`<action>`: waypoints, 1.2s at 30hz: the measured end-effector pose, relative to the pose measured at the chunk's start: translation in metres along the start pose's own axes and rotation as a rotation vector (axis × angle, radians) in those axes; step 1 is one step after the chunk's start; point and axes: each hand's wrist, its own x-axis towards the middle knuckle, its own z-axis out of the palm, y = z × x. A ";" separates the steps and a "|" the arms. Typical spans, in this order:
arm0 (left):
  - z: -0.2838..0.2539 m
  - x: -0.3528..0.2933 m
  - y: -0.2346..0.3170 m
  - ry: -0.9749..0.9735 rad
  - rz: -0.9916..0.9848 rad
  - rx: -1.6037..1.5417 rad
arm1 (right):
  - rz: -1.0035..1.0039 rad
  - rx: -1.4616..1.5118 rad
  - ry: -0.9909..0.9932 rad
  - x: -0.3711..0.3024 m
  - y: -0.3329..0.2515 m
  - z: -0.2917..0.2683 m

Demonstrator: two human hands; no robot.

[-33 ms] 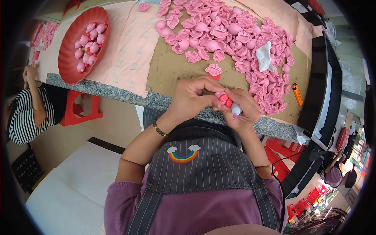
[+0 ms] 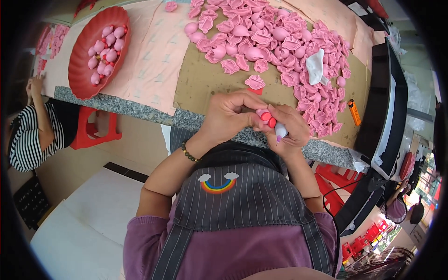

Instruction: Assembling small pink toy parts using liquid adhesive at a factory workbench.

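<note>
Above the near edge of the table, my left hand (image 2: 228, 112) pinches a small pink rubbery figure with red round ends (image 2: 265, 116) between thumb and fingers. My right hand (image 2: 293, 123) is closed round a small white squeeze bottle (image 2: 280, 129) with a purple needle tip pointing down toward me. Its thumb and fingertips also meet the pink figure, so both hands touch it. Just beyond my fingers lies a flat pink frilled piece (image 2: 255, 82), with a red piece (image 2: 256, 91) beside it. Fingers cover part of the figure.
A large heap of pink moulded pieces (image 2: 261, 32) spreads over the brown board (image 2: 196, 84), with a white crumpled glove-like scrap (image 2: 315, 66) on it. An orange lighter-like item (image 2: 354, 112) lies right. A red scalloped tray (image 2: 77, 70) holds pink-and-red figures. Another person's striped sleeve (image 2: 28, 140) shows left.
</note>
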 end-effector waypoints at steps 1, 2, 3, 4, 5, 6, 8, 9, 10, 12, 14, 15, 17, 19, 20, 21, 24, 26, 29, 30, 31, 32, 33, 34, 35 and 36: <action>0.000 0.000 -0.001 0.007 -0.001 -0.007 | 0.004 0.001 -0.009 0.001 0.000 0.001; 0.000 0.000 -0.002 0.014 0.018 0.000 | -0.017 -0.026 0.000 0.001 0.000 0.002; -0.002 0.000 -0.003 0.019 0.034 0.006 | -0.037 -0.054 0.011 0.001 0.002 0.003; -0.002 0.000 -0.004 0.023 0.031 0.001 | -0.032 -0.055 0.006 0.000 0.002 0.003; -0.003 0.001 -0.005 0.021 0.038 0.002 | -0.025 -0.053 0.008 0.000 0.003 0.003; -0.003 0.001 -0.005 0.020 0.047 0.006 | -0.020 -0.048 0.009 -0.001 0.003 0.003; -0.003 0.000 -0.005 0.026 0.051 0.016 | -0.024 -0.048 0.007 -0.001 0.003 0.004; -0.003 0.000 -0.005 0.026 0.056 0.028 | -0.032 -0.050 0.008 -0.001 0.003 0.005; -0.004 -0.001 -0.006 0.031 0.058 0.025 | -0.032 -0.048 0.002 -0.001 0.002 0.004; -0.005 -0.001 -0.008 0.019 0.083 0.049 | 0.026 -0.043 -0.056 -0.004 -0.001 0.001; -0.003 0.001 -0.005 0.023 0.108 0.094 | 0.035 -0.026 -0.057 -0.006 0.001 0.003; -0.002 0.002 -0.004 0.017 0.130 0.140 | 0.046 -0.016 -0.050 -0.006 0.001 0.002; -0.001 0.004 -0.003 0.020 0.131 0.135 | 0.042 -0.031 -0.070 -0.002 0.000 0.000; -0.002 0.004 -0.003 0.021 0.131 0.137 | 0.037 -0.043 -0.083 -0.003 0.000 0.001; -0.002 0.003 -0.004 0.042 0.121 0.108 | 0.112 0.020 -0.086 -0.004 0.000 0.001; -0.002 0.004 -0.005 0.059 0.112 0.078 | 0.185 0.081 -0.088 -0.004 0.000 0.002; -0.003 0.004 -0.003 0.082 0.135 0.114 | 0.469 0.488 -0.017 0.002 -0.002 0.005; 0.003 0.004 0.001 0.093 0.119 0.054 | 0.500 0.523 -0.022 0.000 0.001 0.003; 0.007 0.000 0.002 0.107 0.094 0.095 | 0.534 0.536 -0.030 -0.005 0.005 0.001; 0.008 -0.002 0.002 0.106 0.087 0.190 | 0.537 0.510 -0.034 -0.007 0.004 0.001; 0.008 -0.003 0.000 0.099 0.079 0.192 | 0.540 0.508 -0.025 -0.008 0.003 -0.001; 0.007 -0.004 -0.003 0.091 0.175 0.318 | 0.467 0.422 -0.056 -0.008 0.002 -0.003; 0.008 -0.004 -0.006 0.080 0.271 0.442 | 0.395 0.333 -0.089 -0.009 0.001 -0.005; 0.007 -0.003 -0.008 0.073 0.263 0.440 | 0.385 0.311 -0.084 -0.009 0.000 -0.006; 0.004 -0.002 -0.009 0.048 0.330 0.544 | 0.392 0.307 -0.076 -0.010 0.001 -0.006; 0.002 -0.001 -0.009 0.019 0.400 0.649 | 0.369 0.305 -0.078 -0.010 0.002 -0.006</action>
